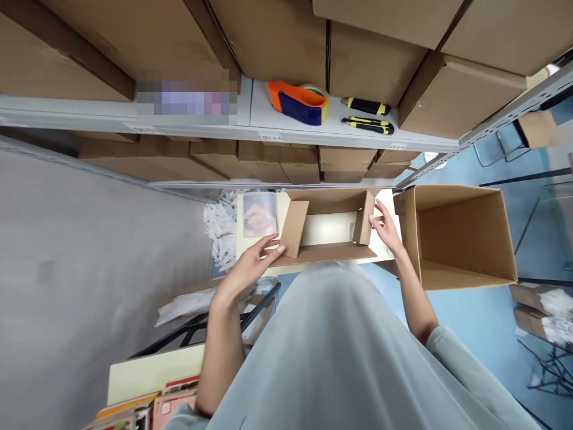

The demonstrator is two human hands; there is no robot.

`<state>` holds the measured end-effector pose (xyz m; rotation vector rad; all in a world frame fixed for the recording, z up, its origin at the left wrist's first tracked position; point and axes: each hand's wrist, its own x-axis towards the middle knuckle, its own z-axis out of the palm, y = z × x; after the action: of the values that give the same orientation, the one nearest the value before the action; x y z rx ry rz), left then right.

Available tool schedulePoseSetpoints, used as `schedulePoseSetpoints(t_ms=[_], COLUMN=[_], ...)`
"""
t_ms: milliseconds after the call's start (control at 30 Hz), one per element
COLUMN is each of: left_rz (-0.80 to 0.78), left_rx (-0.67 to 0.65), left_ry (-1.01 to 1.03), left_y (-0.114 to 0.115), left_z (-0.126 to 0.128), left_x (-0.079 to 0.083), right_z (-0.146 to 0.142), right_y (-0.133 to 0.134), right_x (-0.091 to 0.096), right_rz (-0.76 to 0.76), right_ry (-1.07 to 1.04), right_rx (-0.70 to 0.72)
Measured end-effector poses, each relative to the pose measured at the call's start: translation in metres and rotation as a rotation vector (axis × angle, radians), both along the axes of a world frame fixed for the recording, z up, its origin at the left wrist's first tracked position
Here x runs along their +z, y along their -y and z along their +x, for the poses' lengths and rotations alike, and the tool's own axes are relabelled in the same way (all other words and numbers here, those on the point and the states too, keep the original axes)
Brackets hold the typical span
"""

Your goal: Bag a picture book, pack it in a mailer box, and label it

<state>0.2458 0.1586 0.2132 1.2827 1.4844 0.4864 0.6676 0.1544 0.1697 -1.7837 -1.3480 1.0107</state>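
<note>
1. Two hands, apart, one per end of open carton (333,251); fingers loosely spread, no firm grip visible on either.
2. L hand (252,263): thumb + fingertips at near corner of carton's L flap (294,230), light touch.
3. R hand (388,232): fingertips at outer side of R flap (364,220).
4. Carton sits btwn hands on cream table (245,246), just in front of person's body. Pale patch inside: own floor or tabletop, can't tell.
5. Step looks like working the end flaps, imo. Best: square carton's corners 1st, then move both flaps evenly, pressing close to creases so board doesn't buckle.
6. Fingertips should stay out of the fold lines; thumb outside, light pressure. Risk: uneven push = skewed carton.
7. Also watch table edge, near side of carton; probably slides easily if shoved.
8. L of carton: flat sheet (259,215), blurred, + white paper scraps (221,236) past it. Best not to drag carton over sheet.
9. R of carton: bigger open box (468,233), close by; mind R elbow room.
10. Beyond carton, on shelf (308,140): tape dispenser (301,108), 2 cutters (369,107).
</note>
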Motion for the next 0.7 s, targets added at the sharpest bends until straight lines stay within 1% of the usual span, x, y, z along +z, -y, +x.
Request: schedulePoseSetpoints(t_ms=[67, 133, 200, 267, 367, 467, 567, 700], left_rz=[0.022, 0.04, 0.066, 0.101, 0.141, 0.158, 0.188, 0.235], left_rx=[-0.003, -0.007, -0.036, -0.089, -0.147, -0.184, -0.184, -0.15], left_ry=[-0.017, -0.027, -0.032, -0.039, -0.058, -0.033, 0.007, -0.05], left_y=[-0.001, -0.001, -0.001, 0.0, -0.001, -0.005, -0.008, -0.011], left_z=[0.008, 0.016, 0.019, 0.018, 0.012, 0.007, 0.005, 0.008], left_x=[0.003, 0.003, 0.001, -0.003, -0.013, -0.026, -0.036, -0.04], right_z=[-0.005, -0.006, 0.0, 0.008, 0.021, 0.031, 0.044, 0.064], right_y=[-0.006, -0.012, -0.014, -0.013, -0.007, 0.003, 0.013, 0.026], right_x=[-0.003, 0.0, 0.005, 0.011, 0.018, 0.019, 0.016, 0.012], right_rz=[0.018, 0.024, 0.016, -0.017, -0.084, -0.14, -0.212, -0.265], right_ry=[0.047, 0.097, 0.093, 0.031, -0.09, -0.172, -0.291, -0.418], right_rx=[0.075, 0.143, 0.178, 0.203, 0.268, 0.342, 0.444, 0.538])
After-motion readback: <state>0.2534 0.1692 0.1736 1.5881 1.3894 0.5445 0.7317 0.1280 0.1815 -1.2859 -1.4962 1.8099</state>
